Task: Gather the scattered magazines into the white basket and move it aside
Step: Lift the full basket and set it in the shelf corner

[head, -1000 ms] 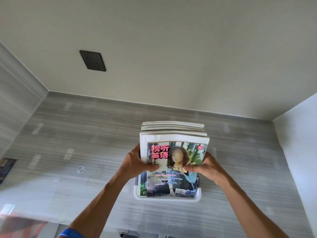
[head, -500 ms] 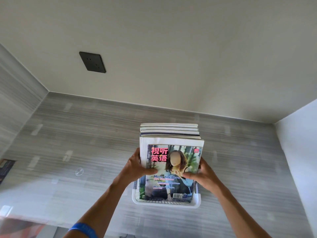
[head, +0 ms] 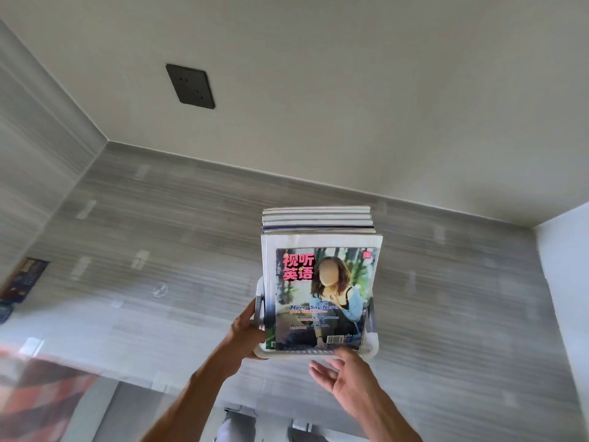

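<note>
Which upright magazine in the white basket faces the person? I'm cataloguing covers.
The front magazine with pink Chinese title, nearest both hands; the other magazines behind show only top edges.

Your left hand (head: 247, 330) reaching forward, fingers wrapped around the basket (head: 371, 354) side, your right hand (head: 345, 376) just below its front rim, palm up, fingers spread, loose

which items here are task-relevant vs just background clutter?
In the job:
- magazines, standing in the basket
- white basket
- left hand, on the basket's left side
- right hand, open at its near rim

Lying about:
- dark booklet, far left
- wall socket
- small clear disc
</note>
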{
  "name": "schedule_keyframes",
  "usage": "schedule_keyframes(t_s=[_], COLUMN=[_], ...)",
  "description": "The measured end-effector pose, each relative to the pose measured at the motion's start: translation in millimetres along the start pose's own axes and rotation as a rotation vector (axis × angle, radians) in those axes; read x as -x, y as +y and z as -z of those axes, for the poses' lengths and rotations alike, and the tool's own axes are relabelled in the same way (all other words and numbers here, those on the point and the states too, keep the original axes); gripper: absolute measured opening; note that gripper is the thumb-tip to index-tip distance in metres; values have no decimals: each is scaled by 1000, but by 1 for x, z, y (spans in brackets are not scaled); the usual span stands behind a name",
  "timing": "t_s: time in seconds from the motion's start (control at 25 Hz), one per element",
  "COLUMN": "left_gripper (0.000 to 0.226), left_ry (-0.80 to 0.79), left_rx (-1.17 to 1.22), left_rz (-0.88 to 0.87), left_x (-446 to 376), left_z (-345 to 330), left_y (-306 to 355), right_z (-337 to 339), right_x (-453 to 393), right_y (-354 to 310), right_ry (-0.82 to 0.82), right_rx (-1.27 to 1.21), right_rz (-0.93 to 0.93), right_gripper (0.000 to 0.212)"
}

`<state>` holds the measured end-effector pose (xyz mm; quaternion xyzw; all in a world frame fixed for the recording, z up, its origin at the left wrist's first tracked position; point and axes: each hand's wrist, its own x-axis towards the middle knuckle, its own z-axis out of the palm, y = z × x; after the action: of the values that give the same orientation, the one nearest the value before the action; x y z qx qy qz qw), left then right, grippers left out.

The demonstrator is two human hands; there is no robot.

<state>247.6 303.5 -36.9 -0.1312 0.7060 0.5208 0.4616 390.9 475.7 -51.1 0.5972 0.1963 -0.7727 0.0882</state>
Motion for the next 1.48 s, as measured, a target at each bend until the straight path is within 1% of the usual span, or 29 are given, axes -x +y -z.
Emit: schedule_keyframes(t_s=[0.08,0.16,0.2,0.24,0.28,0.32,0.36,0.44,0.48,0.52,0.56,0.6,0.64,0.68,0.72,0.76,0.8,0.84,0.92,1.0,1.08,1.16,1.24,1.36,1.48], left_gripper=[84,80,77,72,70,70,68,54,50,51,57,67,76,78,72,63,57,56,62,65,63,63,69,81,81], left_ry=[64,124,147,178,223,292,410,748,872,942,952,886,756,589,433,351,341,368,480,535,540,573,592,608,643], left_rx=[111,207,209,187,110,-27,-175,-372,-470,-585,-704,-789,-841,-847,-800,-736,-705,-705,-775,-796,-770,-743,-708,-698,-692], left_rz=[1,14,23,39,36,-5,-105,-476,-640,-735,-742,-669,-566,-479,-432,-435,-473,-524,-613,-642,-609,-561,-522,-521,-512], left_x=[7,15,22,29,36,43,51,67,71,71,66,59,51,44,39,34,32,30,26,25,25,28,31,35,39], left_z=[7,9,9,11,17,27,41,83,103,119,131,137,139,139,139,141,143,144,149,160,187,223,261,310,346], left_y=[-9,-15,-16,-16,-15,-9,2,36,57,79,100,120,138,150,157,157,152,145,138,143,144,131,114,109,107], right_z=[-15,-36,-47,-58,-69,-78,-87,-107,-112,-112,-109,-105,-101,-98,-98,-99,-101,-102,-110,-125,-146,-167,-192,-236,-268], right_x=[-2,-4,-6,-9,-10,-11,-12,-14,-14,-12,-10,-7,-7,-8,-11,-13,-16,-18,-21,-28,-38,-46,-52,-62,-65], right_y=[-18,-27,-24,-15,-2,11,21,39,45,49,51,49,45,41,38,36,37,39,42,43,48,64,81,102,126], right_ry=[-46,-79,-80,-76,-86,-90,-83,-104,-128,-151,-163,-168,-166,-157,-145,-135,-126,-122,-147,-173,-179,-182,-177,-189,-210], right_rx=[84,174,208,255,301,317,304,274,278,299,330,359,381,400,432,465,496,515,533,548,595,639,679,695,699], right_rz=[26,74,104,136,153,159,153,138,128,114,110,120,143,167,195,219,236,249,267,289,303,289,291,293,244], right_gripper=[19,25,27,30,33,37,40,46,48,49,49,48,47,46,44,42,40,38,35,34,33,32,33,33,29])
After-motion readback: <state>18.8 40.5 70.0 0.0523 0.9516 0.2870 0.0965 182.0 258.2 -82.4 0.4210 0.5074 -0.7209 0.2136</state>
